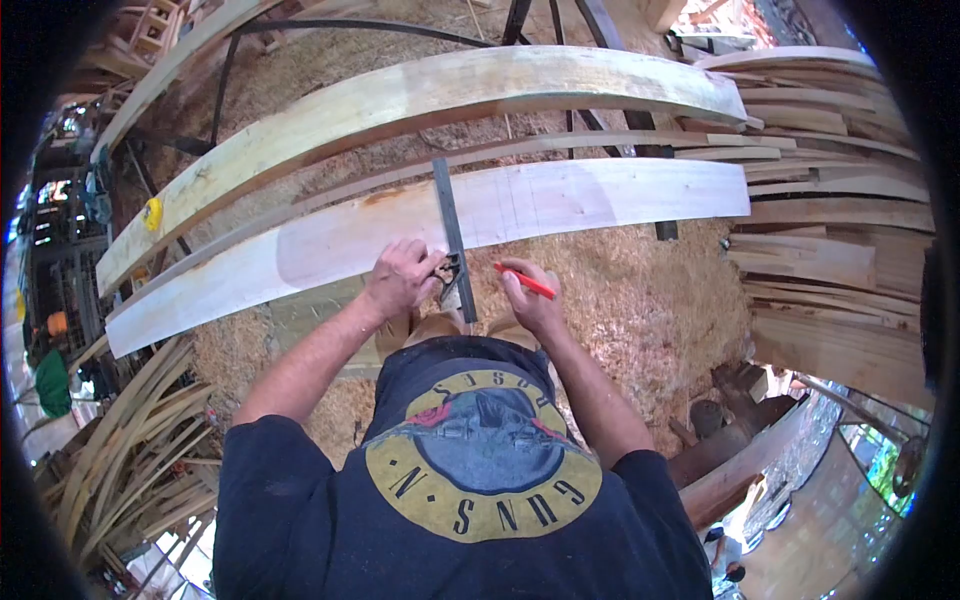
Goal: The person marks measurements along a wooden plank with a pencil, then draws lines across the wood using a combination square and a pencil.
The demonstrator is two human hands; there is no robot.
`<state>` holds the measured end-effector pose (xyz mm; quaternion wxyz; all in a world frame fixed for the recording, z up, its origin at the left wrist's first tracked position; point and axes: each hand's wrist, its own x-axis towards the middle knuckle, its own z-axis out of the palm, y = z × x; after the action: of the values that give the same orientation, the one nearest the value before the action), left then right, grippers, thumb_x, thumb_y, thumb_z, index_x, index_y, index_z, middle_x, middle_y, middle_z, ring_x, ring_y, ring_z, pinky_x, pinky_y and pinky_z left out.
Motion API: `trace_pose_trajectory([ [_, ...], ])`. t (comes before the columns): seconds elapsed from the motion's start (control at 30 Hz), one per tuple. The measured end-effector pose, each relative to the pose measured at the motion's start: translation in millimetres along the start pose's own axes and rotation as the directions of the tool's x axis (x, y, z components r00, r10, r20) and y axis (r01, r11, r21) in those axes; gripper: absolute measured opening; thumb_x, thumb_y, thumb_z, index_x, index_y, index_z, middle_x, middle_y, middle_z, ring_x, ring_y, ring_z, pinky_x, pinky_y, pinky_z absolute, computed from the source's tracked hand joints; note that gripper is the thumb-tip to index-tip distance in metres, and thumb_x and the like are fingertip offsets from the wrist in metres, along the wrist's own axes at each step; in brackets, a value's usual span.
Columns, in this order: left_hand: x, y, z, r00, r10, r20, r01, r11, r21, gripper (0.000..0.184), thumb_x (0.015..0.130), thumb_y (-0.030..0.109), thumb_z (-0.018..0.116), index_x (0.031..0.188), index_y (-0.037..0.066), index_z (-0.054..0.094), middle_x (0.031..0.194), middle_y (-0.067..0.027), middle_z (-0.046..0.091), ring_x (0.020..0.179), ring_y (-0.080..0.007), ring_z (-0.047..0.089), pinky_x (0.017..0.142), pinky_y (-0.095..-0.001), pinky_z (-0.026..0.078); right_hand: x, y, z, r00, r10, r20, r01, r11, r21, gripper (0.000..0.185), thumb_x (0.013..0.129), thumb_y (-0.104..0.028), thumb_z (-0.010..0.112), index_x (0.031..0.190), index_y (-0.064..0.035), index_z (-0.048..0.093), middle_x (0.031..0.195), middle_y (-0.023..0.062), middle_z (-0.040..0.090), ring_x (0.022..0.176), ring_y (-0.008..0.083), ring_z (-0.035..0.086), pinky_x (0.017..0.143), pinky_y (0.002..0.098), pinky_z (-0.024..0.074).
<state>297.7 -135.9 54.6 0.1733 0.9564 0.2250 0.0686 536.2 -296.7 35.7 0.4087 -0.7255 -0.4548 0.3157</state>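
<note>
A long pale wooden board (340,235) lies crosswise in front of me, with thin pencil lines visible right of its middle. Across it rests a combination square (447,205), its dark ruler blade reaching past both edges of the board. My left hand (403,274) is closed on the head of the square at the board's near edge. In my right hand (533,300), just right of the blade and off the near edge, is a red pencil (526,280). Its tip points left toward the square and is apart from the wood.
Beyond the board lies a thick curved plank (430,88), with a yellow tape measure (153,213) on its left end. Stacked boards (820,258) fill the right side. Loose wooden strips (125,440) lie at lower left. Wood shavings (620,290) cover the ground below.
</note>
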Motion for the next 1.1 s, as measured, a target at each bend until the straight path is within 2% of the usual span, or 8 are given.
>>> trace_pose_trajectory([
  [0.1, 1.4, 1.0, -1.3, 1.0, -0.002, 0.014, 0.001, 1.0, 0.006, 0.05, 0.077, 0.02, 0.082, 0.124, 0.013, 0.07, 0.099, -0.0092, 0.061, 0.094, -0.0289, 0.062, 0.082, -0.0426, 0.052, 34.4, -20.0, 11.3, 0.994, -0.071, -0.087, 0.075, 0.996, 0.043, 0.019, 0.095, -0.013, 0.068, 0.11, -0.0034, 0.075, 0.1, 0.018, 0.077, 0.093, 0.0337, 0.076, 0.082, 0.041, 0.06],
  [0.13, 1.2, 0.8, -0.4, 1.0, 0.002, 0.011, -0.002, 1.0, 0.01, 0.05, 0.076, 0.02, 0.081, 0.124, 0.013, 0.07, 0.099, -0.0093, 0.061, 0.094, -0.0291, 0.062, 0.082, -0.0428, 0.052, 49.1, -26.5, 14.2, 0.98, -0.167, -0.11, 0.172, 0.984, 0.035, 0.022, 0.098, -0.014, 0.068, 0.116, -0.0026, 0.074, 0.102, 0.0165, 0.078, 0.092, 0.0263, 0.077, 0.082, 0.037, 0.06],
  [0.23, 2.3, -0.6, 0.2, 1.0, 0.01, 0.015, -0.01, 0.999, 0.041, 0.051, 0.075, 0.018, 0.08, 0.125, 0.013, 0.07, 0.098, -0.0097, 0.061, 0.093, -0.0296, 0.063, 0.081, -0.0436, 0.053, 88.2, -30.1, 33.3, 0.954, -0.248, -0.168, 0.256, 0.966, 0.023, 0.022, 0.098, -0.013, 0.069, 0.117, -0.0027, 0.073, 0.103, 0.0167, 0.078, 0.092, 0.0264, 0.077, 0.082, 0.0374, 0.0601],
  [0.27, 2.8, -1.1, 0.5, 1.0, 0.011, 0.018, -0.012, 0.999, 0.053, 0.052, 0.075, 0.018, 0.079, 0.125, 0.013, 0.07, 0.098, -0.0099, 0.061, 0.093, -0.0297, 0.063, 0.081, -0.0438, 0.053, 97.2, -34.8, 36.2, 0.974, -0.183, -0.131, 0.193, 0.979, 0.066, 0.023, 0.098, -0.012, 0.07, 0.118, -0.0027, 0.073, 0.106, 0.018, 0.077, 0.095, 0.0282, 0.077, 0.084, 0.0385, 0.0598],
  [0.37, 3.2, -3.4, 2.5, 0.999, 0.036, -0.011, -0.035, 0.999, 0.041, 0.051, 0.075, 0.017, 0.077, 0.125, 0.013, 0.07, 0.097, -0.0103, 0.061, 0.091, -0.0302, 0.064, 0.08, -0.044, 0.053, 118.4, -38.7, 48.8, 0.938, -0.27, -0.217, 0.291, 0.954, 0.073, 0.019, 0.094, -0.011, 0.071, 0.112, -0.0066, 0.075, 0.098, 0.0161, 0.077, 0.086, 0.0352, 0.073, 0.078, 0.0423, 0.0581],
  [0.5, 1.9, -4.2, 3.3, 0.999, 0.037, -0.035, -0.037, 0.999, 0.0, 0.05, 0.076, 0.018, 0.076, 0.125, 0.012, 0.07, 0.096, -0.0106, 0.061, 0.091, -0.0302, 0.063, 0.08, -0.0435, 0.052, 127.1, -34.9, 50.4, 0.961, -0.249, -0.118, 0.252, 0.968, 0.011, 0.025, 0.099, -0.016, 0.068, 0.12, -0.0044, 0.074, 0.11, 0.0172, 0.077, 0.098, 0.0326, 0.074, 0.087, 0.04, 0.0585],
  [0.8, 2.8, -4.2, 0.3, 0.999, 0.05, -0.018, -0.049, 0.998, 0.025, 0.051, 0.074, 0.018, 0.075, 0.125, 0.011, 0.069, 0.099, -0.0113, 0.061, 0.094, -0.0304, 0.064, 0.081, -0.0433, 0.052, 128.4, -33.5, 50.2, 0.936, -0.34, -0.092, 0.336, 0.94, -0.05, 0.023, 0.095, -0.014, 0.071, 0.117, -0.0074, 0.075, 0.1, 0.0152, 0.078, 0.093, 0.0339, 0.073, 0.083, 0.043, 0.0589],
  [1.1, 5.7, -3.1, -2.7, 0.998, 0.06, -0.03, -0.059, 0.998, 0.019, 0.054, 0.073, 0.021, 0.08, 0.125, 0.011, 0.07, 0.097, -0.01, 0.061, 0.091, -0.0299, 0.063, 0.08, -0.0432, 0.052, 95.1, -30.7, 37.2, 0.902, -0.432, -0.017, 0.427, 0.897, -0.118, 0.02, 0.092, -0.009, 0.071, 0.111, -0.0044, 0.075, 0.102, 0.0168, 0.077, 0.093, 0.0354, 0.074, 0.083, 0.0425, 0.06],
])
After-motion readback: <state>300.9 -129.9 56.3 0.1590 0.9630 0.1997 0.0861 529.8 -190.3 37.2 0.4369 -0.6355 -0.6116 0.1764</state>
